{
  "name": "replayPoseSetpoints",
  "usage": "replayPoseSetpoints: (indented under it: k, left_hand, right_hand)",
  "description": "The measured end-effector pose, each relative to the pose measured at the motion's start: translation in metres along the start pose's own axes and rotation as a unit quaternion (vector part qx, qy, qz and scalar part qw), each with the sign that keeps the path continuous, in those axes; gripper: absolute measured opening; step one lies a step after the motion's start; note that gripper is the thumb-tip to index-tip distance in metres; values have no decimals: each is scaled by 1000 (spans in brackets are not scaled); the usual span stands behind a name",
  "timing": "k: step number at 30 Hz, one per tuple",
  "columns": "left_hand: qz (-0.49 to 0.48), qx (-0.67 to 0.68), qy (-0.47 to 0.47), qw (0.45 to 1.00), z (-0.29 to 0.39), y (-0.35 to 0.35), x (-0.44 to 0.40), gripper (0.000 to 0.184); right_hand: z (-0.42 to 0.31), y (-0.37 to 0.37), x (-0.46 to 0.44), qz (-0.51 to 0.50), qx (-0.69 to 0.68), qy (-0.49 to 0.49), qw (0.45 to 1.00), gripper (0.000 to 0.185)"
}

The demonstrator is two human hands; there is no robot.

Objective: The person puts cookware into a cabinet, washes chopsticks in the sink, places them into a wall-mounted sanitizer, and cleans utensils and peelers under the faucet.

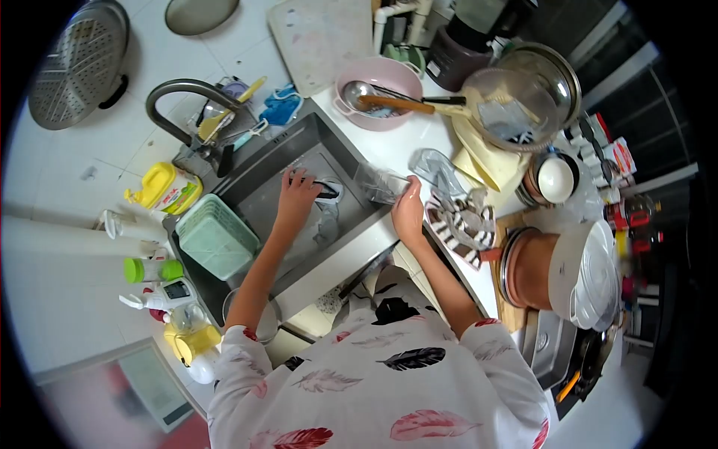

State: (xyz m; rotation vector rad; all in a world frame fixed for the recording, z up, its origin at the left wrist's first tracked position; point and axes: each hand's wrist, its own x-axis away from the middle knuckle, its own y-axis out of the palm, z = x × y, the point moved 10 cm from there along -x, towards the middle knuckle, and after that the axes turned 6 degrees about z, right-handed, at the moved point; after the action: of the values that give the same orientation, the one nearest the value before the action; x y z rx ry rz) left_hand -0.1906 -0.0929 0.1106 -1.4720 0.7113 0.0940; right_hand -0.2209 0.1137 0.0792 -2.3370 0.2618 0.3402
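My left hand (298, 193) is over the grey sink (273, 161), its fingers curled. At its fingertips is a dark, narrow item (327, 190) with pale, see-through material around it; its kind is unclear. Crumpled clear plastic (326, 224) lies just below, on the sink floor. My right hand (407, 213) is at the sink's right edge, closed on a clear plastic bag (380, 184) that hangs partly over the basin. A second clear bag (437, 170) lies on the counter beyond that hand, near a striped brown and white cloth (462, 224).
A faucet (179, 84) arches over the sink's back left. A pale green basket (217, 238) sits at its left end. A pink basin (381, 78) with ladles stands behind, right. Bowls, a clear strainer (516, 105) and pots (532, 268) crowd the right counter.
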Motion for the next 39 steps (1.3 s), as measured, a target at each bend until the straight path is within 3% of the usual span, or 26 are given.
replayPoseSetpoints:
  k: [1, 3, 4, 5, 7, 9, 11, 14, 17, 18, 19, 20, 21, 22, 25, 27, 31, 33, 35, 37, 39]
  left_hand:
    - [-3, 9, 4, 1000, 11, 0, -3, 14]
    - [63, 21, -45, 997, 20, -21, -6, 15]
    - [70, 51, -72, 994, 26, -35, -9, 21]
    - [64, 57, -70, 994, 37, -41, -8, 21]
    - [137, 125, -131, 974, 41, -67, -4, 26]
    - [153, 128, -150, 968, 59, -88, 6, 30]
    - [194, 147, -186, 952, 73, -111, 15, 30]
    - [216, 121, -159, 956, 104, -128, 33, 32]
    - [127, 50, -117, 984, 148, -122, 48, 35]
    - [100, 81, -132, 983, 162, -119, 56, 38]
    - [113, 81, -119, 983, 179, -117, 64, 36]
    - [99, 77, -117, 985, 193, -111, 74, 33]
    - [84, 74, -117, 987, 208, -106, 85, 30]
    - [95, 79, -120, 985, 222, -105, 93, 23]
    - [104, 88, -127, 983, 260, -99, 116, 19]
    - [69, 90, -135, 984, 277, -89, 138, 19]
    - [11, 94, -129, 987, 302, -74, 169, 19]
    - [-29, 125, -172, 977, 303, -62, 194, 22]
    - [-52, 143, -189, 970, 304, -42, 211, 27]
    - [-91, 186, -220, 953, 304, -12, 233, 35]
    - [-114, 206, -238, 942, 311, 16, 251, 40]
  right_hand:
    - [18, -4, 10, -44, -28, 132, 990, 34]
    - [62, -6, 30, 95, -125, 52, 986, 25]
    - [78, 3, 41, 15, -211, 208, 955, 18]
    - [88, 5, 70, -65, -333, 372, 864, 17]
    - [80, -1, 93, -168, -450, 404, 778, 16]
    - [79, -15, 117, -186, -501, 451, 715, 9]
    - [84, -29, 132, -208, -487, 453, 718, 4]
    - [98, -39, 162, -257, -483, 464, 697, 15]
    - [113, -57, 182, -250, -469, 465, 708, 18]
    - [122, -67, 189, -223, -455, 474, 720, 20]
    - [136, -63, 204, -227, -452, 479, 717, 20]
    - [159, -78, 196, -133, -376, 369, 839, 23]
    - [164, -102, 194, -38, -285, 243, 926, 26]
    - [134, -140, 190, 5, -219, 155, 963, 32]
    - [137, -174, 214, 42, -68, 58, 995, 39]
    - [148, -182, 231, 53, -2, 31, 998, 31]
    - [195, -175, 272, -48, 37, 191, 980, 32]
    - [212, -164, 297, -47, 8, 164, 985, 35]
    - [244, -138, 326, -172, 19, 242, 955, 33]
    - [290, -121, 368, -224, 78, 330, 914, 32]
    - [393, -92, 448, -230, 59, 381, 894, 31]
